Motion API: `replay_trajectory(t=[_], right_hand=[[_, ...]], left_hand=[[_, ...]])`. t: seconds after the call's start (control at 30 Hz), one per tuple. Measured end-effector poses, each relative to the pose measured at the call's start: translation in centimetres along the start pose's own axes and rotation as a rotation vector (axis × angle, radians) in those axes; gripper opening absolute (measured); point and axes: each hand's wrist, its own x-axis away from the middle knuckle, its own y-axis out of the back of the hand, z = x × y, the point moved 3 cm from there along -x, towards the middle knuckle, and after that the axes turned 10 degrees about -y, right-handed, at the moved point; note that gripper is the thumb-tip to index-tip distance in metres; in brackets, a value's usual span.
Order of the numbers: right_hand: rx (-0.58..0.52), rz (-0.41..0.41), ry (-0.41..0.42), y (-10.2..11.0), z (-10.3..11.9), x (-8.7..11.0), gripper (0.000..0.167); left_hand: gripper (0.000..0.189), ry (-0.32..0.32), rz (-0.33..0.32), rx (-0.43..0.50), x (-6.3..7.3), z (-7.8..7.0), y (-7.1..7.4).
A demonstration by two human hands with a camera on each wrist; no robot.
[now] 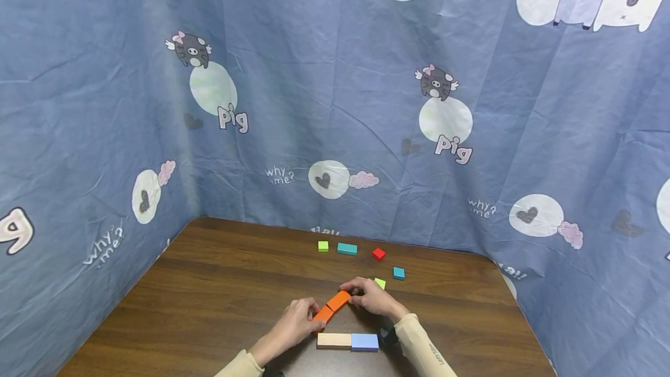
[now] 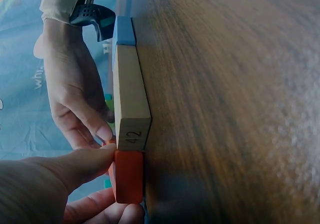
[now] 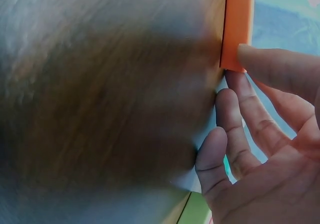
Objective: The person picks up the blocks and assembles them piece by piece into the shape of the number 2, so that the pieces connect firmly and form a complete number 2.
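Two orange blocks lie end to end on a slant, the nearer one (image 1: 324, 314) at lower left and the farther one (image 1: 339, 300) at upper right. My left hand (image 1: 296, 321) grips the outer end of the nearer block, thumb on one side and fingers on the other. At the opposite end, my right hand (image 1: 373, 298) pinches the farther block between thumb and fingertips. Just in front lie a beige block (image 1: 334, 340), with "42" on its end in the left wrist view, and a blue block (image 1: 364, 342), joined end to end in a straight row.
Beyond my hands on the wooden table (image 1: 209, 284) are a lime block (image 1: 323, 246), a teal block (image 1: 347, 249), a red block (image 1: 378, 254) and a smaller teal block (image 1: 399, 273). Another lime block (image 1: 380, 283) sits right behind my right hand. A patterned blue curtain (image 1: 324, 115) borders the table.
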Motion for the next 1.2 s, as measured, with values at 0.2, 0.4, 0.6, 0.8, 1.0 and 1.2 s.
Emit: replay_trajectory(t=[0.2, 0.4, 0.6, 0.8, 1.0, 1.2], right_hand=[[0.013, -0.006, 0.015, -0.1, 0.3, 0.2, 0.033], [0.005, -0.005, 0.019, 0.0, 0.2, 0.3, 0.035], [-0.033, 0.011, 0.004, -0.1, 0.0, 0.5, 0.036], [-0.04, 0.003, 0.006, -0.1, -0.1, 0.6, 0.037], [-0.051, 0.008, 0.028, 0.1, 0.8, 1.3, 0.041], [-0.113, 0.054, 0.04, 1.0, 2.6, 2.7, 0.039]], left_hand=[[0.023, 0.007, -0.001, -0.009, -0.1, 0.1, 0.0], [0.023, 0.001, -0.006, -0.008, -0.1, 0.1, 0.0], [0.023, 0.001, -0.007, -0.01, -0.1, 0.1, 0.0], [0.023, -0.006, -0.017, -0.022, 0.0, -0.1, 0.0], [0.023, -0.019, -0.02, -0.019, 0.0, -0.2, 0.1], [0.023, -0.018, -0.01, 0.002, 0.0, -0.1, 0.1]])
